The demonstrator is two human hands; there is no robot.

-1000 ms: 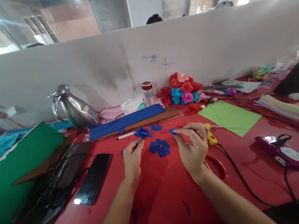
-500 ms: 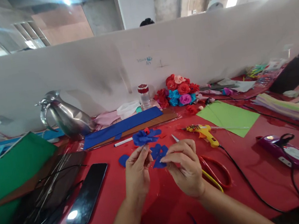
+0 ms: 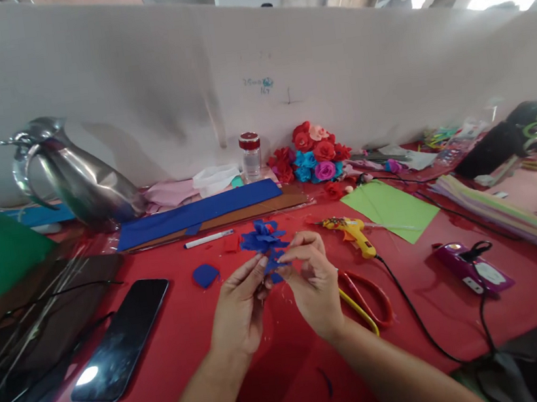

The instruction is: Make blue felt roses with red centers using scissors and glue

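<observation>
A blue paper flower [image 3: 262, 235] with ragged petals stands just above the fingertips of my left hand [image 3: 237, 304], which is pinched beneath it. My right hand [image 3: 313, 281] is closed at the flower's lower right, its fingertips on a blue petal [image 3: 273, 263]. More blue paper shows between and under my fingers, partly hidden. One loose blue petal [image 3: 206, 275] lies on the red table [image 3: 273, 385] left of my hands. Behind it rests a white pen [image 3: 209, 238].
Right of my hands lie red-handled scissors [image 3: 373, 299], a yellow glue gun [image 3: 360, 238] with its cord, and green paper [image 3: 391, 208]. A phone [image 3: 121, 339] and steel jug [image 3: 87, 178] are left. Behind stand a jar [image 3: 251, 157] and paper roses [image 3: 324, 151].
The view has shifted. The flower has tipped more upright over my left fingertips, and my right fingers have come in closer to it with the blue petal.
</observation>
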